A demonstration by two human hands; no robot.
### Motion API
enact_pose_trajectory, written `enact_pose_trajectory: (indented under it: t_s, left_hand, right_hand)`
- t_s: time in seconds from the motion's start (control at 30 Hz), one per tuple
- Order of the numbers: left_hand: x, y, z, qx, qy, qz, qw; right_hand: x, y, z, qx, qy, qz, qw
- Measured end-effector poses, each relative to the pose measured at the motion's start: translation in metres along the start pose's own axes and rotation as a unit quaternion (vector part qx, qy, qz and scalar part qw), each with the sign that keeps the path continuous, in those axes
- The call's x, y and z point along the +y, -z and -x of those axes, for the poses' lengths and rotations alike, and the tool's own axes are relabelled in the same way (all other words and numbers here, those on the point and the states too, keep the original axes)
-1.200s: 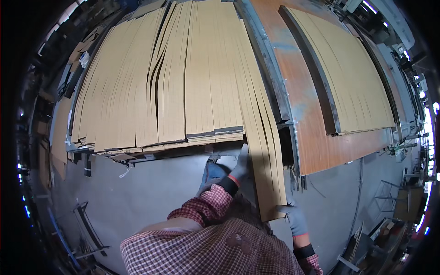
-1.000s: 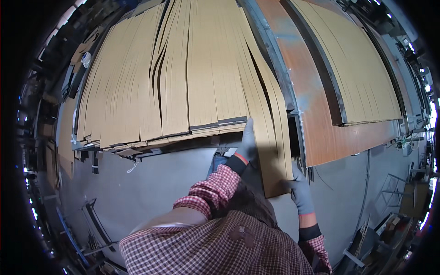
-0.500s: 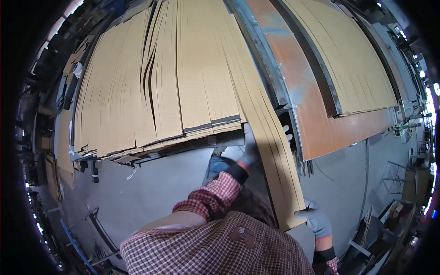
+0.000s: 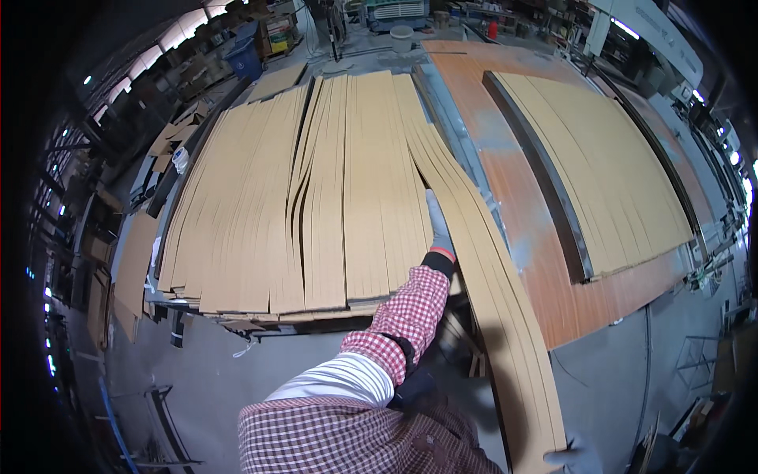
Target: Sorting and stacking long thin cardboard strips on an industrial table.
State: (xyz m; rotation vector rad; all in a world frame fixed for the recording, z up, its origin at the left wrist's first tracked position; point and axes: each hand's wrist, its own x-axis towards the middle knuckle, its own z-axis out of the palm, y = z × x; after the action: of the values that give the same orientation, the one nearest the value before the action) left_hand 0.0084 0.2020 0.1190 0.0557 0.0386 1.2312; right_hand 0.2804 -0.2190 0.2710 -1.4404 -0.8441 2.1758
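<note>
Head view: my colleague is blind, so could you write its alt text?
A gloved left hand touches the left edge of a bundle of long tan strips; the gloved right hand grips its near end. More strips lie left, another stack further right.

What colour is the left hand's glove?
The glove is grey with a red cuff edge, best seen in the head view.

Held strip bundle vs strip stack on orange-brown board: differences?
The strip bundle is narrow; the strip stack is broad. The bundle's near end juts over the floor; the stack lies on the board. The right hand holds the bundle; no hand touches the stack. Both are tan.
</note>
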Motion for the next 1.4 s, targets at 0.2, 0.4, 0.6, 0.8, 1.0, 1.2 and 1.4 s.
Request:
enact_pose_trajectory:
  t_s: [0.2,0.4,0.6,0.8,1.0,1.2,1.4]
  left_hand:
    - [0.073,-0.055,-0.085,-0.070,-0.037,-0.040,0.996]
    - [0.151,-0.087,-0.195,-0.142,0.010,-0.038,0.989]
    - [0.234,-0.053,-0.307,-0.120,0.009,-0.153,0.981]
    - [0.295,0.049,-0.382,-0.048,0.020,-0.240,0.969]
    - [0.332,0.078,-0.430,-0.044,0.015,-0.258,0.965]
    - [0.344,0.103,-0.467,-0.037,0.001,-0.246,0.969]
    - [0.367,0.119,-0.505,0.012,-0.070,-0.325,0.943]
  right_hand:
    - [0.064,0.002,0.022,0.257,-0.070,-0.008,0.964]
    - [0.007,-0.011,-0.036,0.234,-0.029,-0.014,0.972]
    - [-0.084,-0.026,-0.155,0.267,-0.035,-0.075,0.960]
    - [-0.149,-0.038,-0.263,0.219,-0.002,-0.009,0.976]
    - [-0.180,-0.025,-0.300,0.190,-0.091,-0.092,0.973]
    - [-0.198,-0.022,-0.318,0.213,-0.083,-0.064,0.971]
    - [-0.226,-0.028,-0.331,0.221,-0.057,-0.061,0.972]
